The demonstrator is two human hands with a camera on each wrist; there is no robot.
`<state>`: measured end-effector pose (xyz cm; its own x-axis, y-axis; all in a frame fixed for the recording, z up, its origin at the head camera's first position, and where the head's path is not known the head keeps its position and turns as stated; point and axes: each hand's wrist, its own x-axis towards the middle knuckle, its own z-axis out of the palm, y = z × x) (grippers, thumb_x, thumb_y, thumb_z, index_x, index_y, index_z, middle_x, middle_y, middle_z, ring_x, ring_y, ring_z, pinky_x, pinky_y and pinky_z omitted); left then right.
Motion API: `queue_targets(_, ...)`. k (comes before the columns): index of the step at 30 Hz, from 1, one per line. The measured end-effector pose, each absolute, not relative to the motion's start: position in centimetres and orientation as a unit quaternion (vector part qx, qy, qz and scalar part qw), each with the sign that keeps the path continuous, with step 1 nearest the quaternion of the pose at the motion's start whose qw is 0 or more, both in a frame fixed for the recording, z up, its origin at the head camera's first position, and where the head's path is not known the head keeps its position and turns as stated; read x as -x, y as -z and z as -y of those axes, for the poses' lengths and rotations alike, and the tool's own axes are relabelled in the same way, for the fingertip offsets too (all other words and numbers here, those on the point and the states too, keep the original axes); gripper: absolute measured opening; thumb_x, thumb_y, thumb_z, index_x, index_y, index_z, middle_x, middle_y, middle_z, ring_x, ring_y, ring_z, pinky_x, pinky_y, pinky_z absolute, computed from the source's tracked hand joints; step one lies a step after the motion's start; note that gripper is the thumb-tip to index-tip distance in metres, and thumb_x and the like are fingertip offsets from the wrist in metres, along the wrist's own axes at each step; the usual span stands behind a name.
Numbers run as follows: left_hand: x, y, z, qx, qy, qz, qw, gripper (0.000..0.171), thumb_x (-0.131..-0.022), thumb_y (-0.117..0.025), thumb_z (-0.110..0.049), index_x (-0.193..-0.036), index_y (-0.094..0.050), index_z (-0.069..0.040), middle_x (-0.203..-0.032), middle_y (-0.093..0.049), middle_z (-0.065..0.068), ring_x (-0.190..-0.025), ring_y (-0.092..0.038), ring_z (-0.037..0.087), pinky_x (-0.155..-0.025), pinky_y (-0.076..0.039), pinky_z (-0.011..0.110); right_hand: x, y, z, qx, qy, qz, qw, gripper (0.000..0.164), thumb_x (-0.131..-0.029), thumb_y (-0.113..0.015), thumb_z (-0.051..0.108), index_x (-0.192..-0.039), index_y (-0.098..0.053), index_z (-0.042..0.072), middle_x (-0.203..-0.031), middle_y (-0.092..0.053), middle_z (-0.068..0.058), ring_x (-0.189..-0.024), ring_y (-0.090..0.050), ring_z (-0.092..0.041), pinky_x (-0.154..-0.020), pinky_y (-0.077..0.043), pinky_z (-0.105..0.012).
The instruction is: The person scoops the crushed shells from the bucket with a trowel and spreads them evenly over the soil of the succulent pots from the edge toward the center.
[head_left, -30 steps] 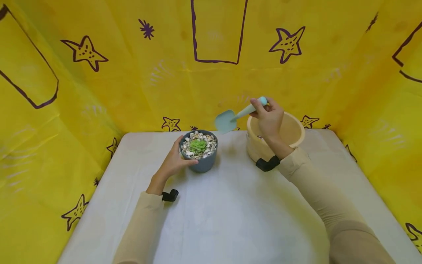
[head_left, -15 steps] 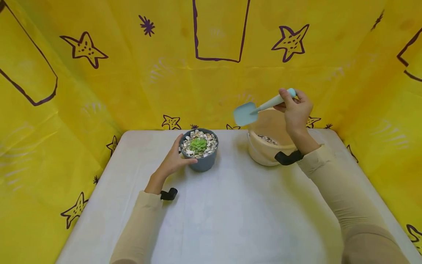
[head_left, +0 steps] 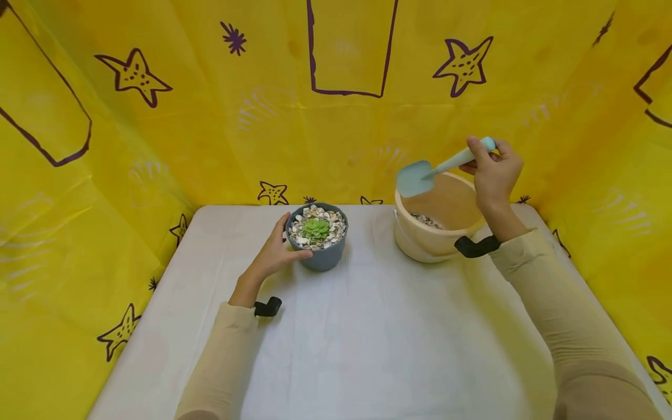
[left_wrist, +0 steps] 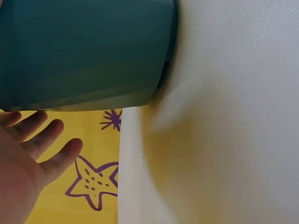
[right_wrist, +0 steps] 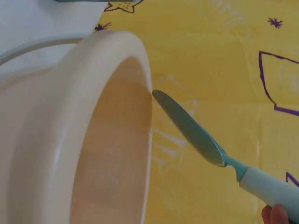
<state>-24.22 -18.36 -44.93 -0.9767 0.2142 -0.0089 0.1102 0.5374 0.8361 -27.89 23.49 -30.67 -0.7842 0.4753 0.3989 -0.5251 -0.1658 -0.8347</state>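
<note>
My left hand (head_left: 272,254) holds a grey-blue plant pot (head_left: 324,258) at its left side, thumb across the front and fingers around the side. In the left wrist view the lower fingers (left_wrist: 63,156) spread straight, off the pot. A green succulent (head_left: 316,228) sits amid whitish shell-like pebbles (head_left: 336,220). My right hand (head_left: 497,175) grips the handle end of a pale mint hand trowel (head_left: 416,178). Its blade is above the left rim of a cream bucket (head_left: 420,240), with no load visible. Some mixed pebbles (head_left: 425,220) lie inside the bucket.
Both pot and bucket stand near the back edge of a white-covered table (head_left: 357,338). Yellow cloth (head_left: 205,134) with drawn starfish surrounds it at the back and sides. A thin bail handle (right_wrist: 42,45) hangs along the bucket's outside.
My right hand has carried the trowel rightward, from beside the pot to above the bucket, uncovering the pebbles inside. My left hand has stayed at the pot.
</note>
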Motion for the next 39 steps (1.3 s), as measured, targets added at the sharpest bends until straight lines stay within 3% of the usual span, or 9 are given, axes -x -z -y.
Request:
queue_targets(7, 24.0, 45.1, 18.6, -0.09, -0.473, -0.875, 0.055, 0.115, -0.075, -0.082, -0.043, -0.158, -0.007, -0.014, -0.164, -0.012, 0.012, -0.152, -0.014, 0.03, -0.119, -0.025, 0.053, 27.8, 30.4, -24.3, -0.006, -0.773, 0.543, 0.328, 0.016, -0.079, -0.079, 0.009, -0.078, -0.066, 0.0, -0.069, -0.071, -0.007, -0.053, -0.069, -0.016, -0.052, -0.057, -0.025)
queue_targets(12, 24.0, 44.9, 18.8, -0.097, -0.477, -0.872, 0.053, 0.113, -0.077, -0.082, -0.041, -0.158, -0.007, -0.014, -0.164, -0.014, 0.013, -0.151, -0.015, 0.031, -0.119, -0.024, 0.055, 27.8, 30.3, -24.9, 0.013, -0.758, 0.568, 0.321, 0.02, -0.077, -0.082, 0.016, -0.078, -0.067, 0.002, -0.066, -0.07, -0.004, -0.054, -0.07, -0.013, -0.053, -0.057, -0.024)
queue_targets(32, 23.5, 45.1, 19.1, -0.104, -0.472, -0.874, 0.045, 0.106, -0.08, -0.079, -0.04, -0.157, -0.01, -0.013, -0.161, -0.021, 0.014, -0.148, -0.023, 0.032, -0.117, -0.028, 0.057, 28.6, 33.5, -26.4, 0.075, -0.649, 0.721, 0.233, 0.02, -0.08, -0.08, 0.029, -0.08, -0.067, 0.014, -0.06, -0.065, 0.01, -0.051, -0.066, -0.004, -0.049, -0.055, -0.021)
queue_targets(39, 23.5, 45.0, 19.1, -0.101, -0.475, -0.873, 0.049, 0.108, -0.08, -0.078, -0.042, -0.157, -0.009, -0.013, -0.162, -0.019, 0.014, -0.148, -0.022, 0.032, -0.117, -0.026, 0.057, 28.7, 34.3, -26.4, 0.073, -0.615, 0.756, 0.211, 0.028, -0.083, -0.076, 0.033, -0.089, -0.065, 0.007, -0.058, -0.064, 0.015, -0.049, -0.065, -0.003, -0.051, -0.055, -0.022)
